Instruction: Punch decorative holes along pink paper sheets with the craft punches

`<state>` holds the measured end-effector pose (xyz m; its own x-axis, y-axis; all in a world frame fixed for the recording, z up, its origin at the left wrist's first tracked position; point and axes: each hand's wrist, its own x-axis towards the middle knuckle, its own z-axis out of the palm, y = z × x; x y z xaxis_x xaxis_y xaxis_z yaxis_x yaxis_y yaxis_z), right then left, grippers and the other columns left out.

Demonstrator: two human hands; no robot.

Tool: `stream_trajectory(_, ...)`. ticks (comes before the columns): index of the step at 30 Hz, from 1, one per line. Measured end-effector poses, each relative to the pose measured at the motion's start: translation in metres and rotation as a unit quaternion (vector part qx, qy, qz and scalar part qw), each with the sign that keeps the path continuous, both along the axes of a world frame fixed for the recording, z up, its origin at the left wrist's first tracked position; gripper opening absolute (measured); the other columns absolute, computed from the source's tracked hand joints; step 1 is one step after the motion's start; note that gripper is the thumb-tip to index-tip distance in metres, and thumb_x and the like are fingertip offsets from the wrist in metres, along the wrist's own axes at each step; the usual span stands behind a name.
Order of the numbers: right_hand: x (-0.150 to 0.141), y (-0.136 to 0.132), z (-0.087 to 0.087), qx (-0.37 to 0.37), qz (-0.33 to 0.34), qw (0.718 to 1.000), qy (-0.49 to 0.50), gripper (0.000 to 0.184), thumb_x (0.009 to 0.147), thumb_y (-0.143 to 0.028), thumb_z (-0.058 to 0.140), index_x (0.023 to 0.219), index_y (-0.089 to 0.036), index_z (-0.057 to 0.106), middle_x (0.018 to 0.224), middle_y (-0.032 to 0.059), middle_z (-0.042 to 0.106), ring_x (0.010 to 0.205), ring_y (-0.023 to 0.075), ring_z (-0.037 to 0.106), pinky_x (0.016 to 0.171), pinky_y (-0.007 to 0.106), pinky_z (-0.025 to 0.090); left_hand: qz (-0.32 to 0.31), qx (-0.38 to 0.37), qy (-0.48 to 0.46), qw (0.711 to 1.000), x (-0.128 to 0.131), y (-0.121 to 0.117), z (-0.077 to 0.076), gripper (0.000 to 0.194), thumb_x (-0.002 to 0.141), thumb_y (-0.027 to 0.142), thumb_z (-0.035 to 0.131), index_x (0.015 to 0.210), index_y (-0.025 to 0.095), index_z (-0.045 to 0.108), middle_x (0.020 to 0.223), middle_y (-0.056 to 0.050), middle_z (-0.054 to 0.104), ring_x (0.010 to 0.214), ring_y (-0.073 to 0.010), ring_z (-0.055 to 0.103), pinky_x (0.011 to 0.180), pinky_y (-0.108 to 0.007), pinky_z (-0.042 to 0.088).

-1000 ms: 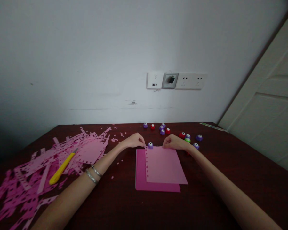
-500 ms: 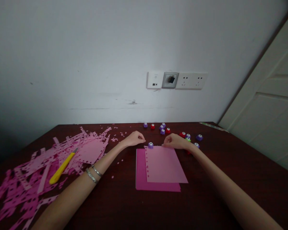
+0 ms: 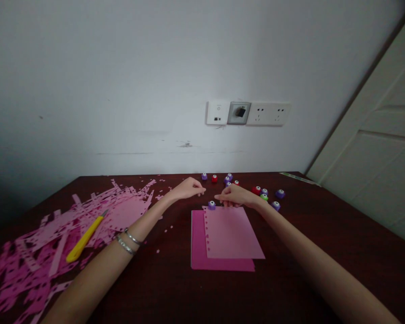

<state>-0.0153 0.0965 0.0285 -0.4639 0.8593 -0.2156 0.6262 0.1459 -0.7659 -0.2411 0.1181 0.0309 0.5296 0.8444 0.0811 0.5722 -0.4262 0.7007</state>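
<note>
From the head camera: a dark reddish-brown table (image 3: 175, 288) reaches to a pale grey-white wall (image 3: 121, 81) with scuffs low down. A row of white sockets (image 3: 269, 114) is set in the wall, with a black plug (image 3: 241, 112) in the grey-framed one. At right is a white panelled door (image 3: 374, 157), slanting through the wide view.

At centre, a light pink sheet (image 3: 232, 234) with holes along its left edge lies over darker pink sheets (image 3: 198, 243). A purple punch (image 3: 211, 205) sits at its top-left corner. The left hand (image 3: 189, 189) is just beyond that corner, fingers curled toward the thumb; the right hand (image 3: 234, 196) is at the sheet's top edge, fingers bent. Whether either pinches anything cannot be told.

More small punches in purple, red and green, including a green one (image 3: 263, 197), dot the table's back. At left, a yellow knife (image 3: 84, 240) lies on heaped pink scraps (image 3: 37, 288).
</note>
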Motion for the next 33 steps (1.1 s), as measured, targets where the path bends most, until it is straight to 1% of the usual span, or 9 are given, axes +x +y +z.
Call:
stream_trajectory(3,-0.007,0.011,-0.005,-0.036,0.013,0.999,-0.022,0.054,0.066,-0.066,0.057,0.055,-0.013,0.06,0.05,0.0029,0.058,0.037,0.005,0.04,0.036,0.02,0.027,-0.003,-0.043,0.008,0.999,0.006,-0.001,0.004,0.033,0.076,0.043,0.052,0.063,0.015,0.064,0.059,-0.003,0.06,0.047,-0.0079,0.044,0.047,-0.023,0.03)
stream_trajectory(6,-0.012,0.02,-0.008,-0.064,0.035,0.996,-0.06,0.056,0.062,-0.068,0.058,0.054,-0.013,0.06,0.046,0.0004,0.053,0.036,0.0041,0.037,0.035,0.019,0.025,-0.002,-0.088,0.012,0.996,0.01,-0.002,0.009,0.035,0.076,0.046,0.051,0.065,0.015,0.063,0.058,-0.002,0.057,0.044,-0.0071,0.041,0.044,-0.023,0.027)
stream_trajectory(11,-0.02,0.02,-0.001,-0.136,0.048,0.987,-0.074,0.052,0.06,-0.063,0.064,0.053,-0.013,0.056,0.046,-0.0015,0.051,0.038,0.0031,0.038,0.036,0.017,0.025,-0.029,-0.156,0.033,0.987,0.014,-0.003,0.015,0.041,0.074,0.053,0.054,0.059,0.016,0.061,0.056,-0.003,0.056,0.042,-0.0066,0.037,0.042,-0.023,0.024)
stream_trajectory(14,-0.023,0.021,0.002,-0.173,0.047,0.981,-0.072,0.049,0.059,-0.06,0.067,0.056,-0.012,0.056,0.047,-0.0022,0.052,0.037,0.0019,0.034,0.034,0.017,0.021,-0.039,-0.189,0.059,0.979,0.017,0.0,0.014,0.043,0.071,0.055,0.058,0.057,0.015,0.062,0.054,-0.004,0.055,0.042,-0.0069,0.036,0.042,-0.023,0.024)
stream_trajectory(17,-0.025,0.025,0.001,-0.192,0.056,0.975,-0.093,0.047,0.062,-0.057,0.066,0.057,-0.011,0.057,0.046,-0.0029,0.05,0.036,0.0018,0.034,0.034,0.016,0.021,-0.078,-0.237,0.081,0.965,0.021,0.01,0.006,0.043,0.066,0.057,0.062,0.061,0.015,0.065,0.057,-0.004,0.056,0.042,-0.0061,0.035,0.041,-0.022,0.023)
stream_trajectory(21,-0.028,0.028,-0.001,-0.197,0.054,0.972,-0.12,0.046,0.068,-0.055,0.063,0.057,-0.01,0.056,0.045,-0.0028,0.05,0.034,0.0025,0.037,0.033,0.016,0.022,-0.104,-0.306,0.107,0.94,0.024,0.026,-0.005,0.041,0.058,0.055,0.07,0.063,0.014,0.067,0.062,-0.005,0.058,0.043,-0.0052,0.033,0.042,-0.021,0.025)
stream_trajectory(26,-0.031,0.024,0.0,-0.183,0.051,0.974,-0.124,0.043,0.071,-0.05,0.062,0.054,-0.012,0.054,0.042,-0.004,0.048,0.032,0.0023,0.035,0.033,0.017,0.021,-0.102,-0.339,0.128,0.927,0.028,0.029,-0.005,0.043,0.055,0.056,0.072,0.057,0.014,0.065,0.061,-0.005,0.056,0.043,-0.0046,0.033,0.041,-0.02,0.023)
stream_trajectory(30,-0.034,0.021,0.002,-0.154,0.059,0.976,-0.142,0.041,0.074,-0.046,0.061,0.05,-0.013,0.052,0.04,-0.0045,0.047,0.03,0.0026,0.031,0.034,0.019,0.022,-0.091,-0.345,0.12,0.927,0.029,0.023,-0.004,0.049,0.053,0.06,0.071,0.057,0.012,0.063,0.058,-0.003,0.055,0.042,-0.0036,0.032,0.038,-0.018,0.019)
stream_trajectory(33,-0.035,0.018,0.003,-0.132,0.049,0.978,-0.154,0.039,0.075,-0.041,0.059,0.048,-0.014,0.051,0.037,-0.0046,0.045,0.031,0.0034,0.032,0.035,0.02,0.023,-0.077,-0.32,0.102,0.939,0.027,0.018,-0.008,0.053,0.051,0.063,0.07,0.058,0.01,0.062,0.057,-0.003,0.054,0.042,-0.0039,0.036,0.037,-0.018,0.019)
